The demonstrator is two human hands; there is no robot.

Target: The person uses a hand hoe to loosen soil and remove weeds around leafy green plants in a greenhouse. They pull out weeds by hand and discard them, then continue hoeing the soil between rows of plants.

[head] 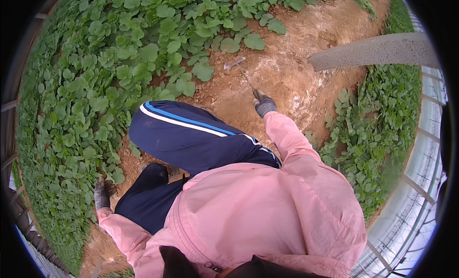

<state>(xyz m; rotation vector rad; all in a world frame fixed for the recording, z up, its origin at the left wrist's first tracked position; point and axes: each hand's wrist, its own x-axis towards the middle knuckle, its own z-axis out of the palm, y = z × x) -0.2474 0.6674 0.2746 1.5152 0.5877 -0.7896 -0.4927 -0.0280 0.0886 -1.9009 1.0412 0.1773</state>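
Observation:
My right hand [264, 104], in a grey and dark work glove, grips the handle of a small hand hoe [246, 78]. The hoe's thin shaft reaches up and left to a narrow metal blade [234, 63]. That blade is over the bare soil, close to the edge of the leafy green crop [150, 55]. At the lower left, my gloved left hand [104, 192] reaches down beside the plants, its fingertips at the leaves. Whether it pinches a leaf or stem cannot be made out.
A thick grey post [373, 52] juts across the upper right. Beyond the bare soil path [283, 77] grows another green bed [373, 134], with a plastic-covered greenhouse wall [412, 202] past it. My bent legs in navy trousers [193, 134] take up the middle.

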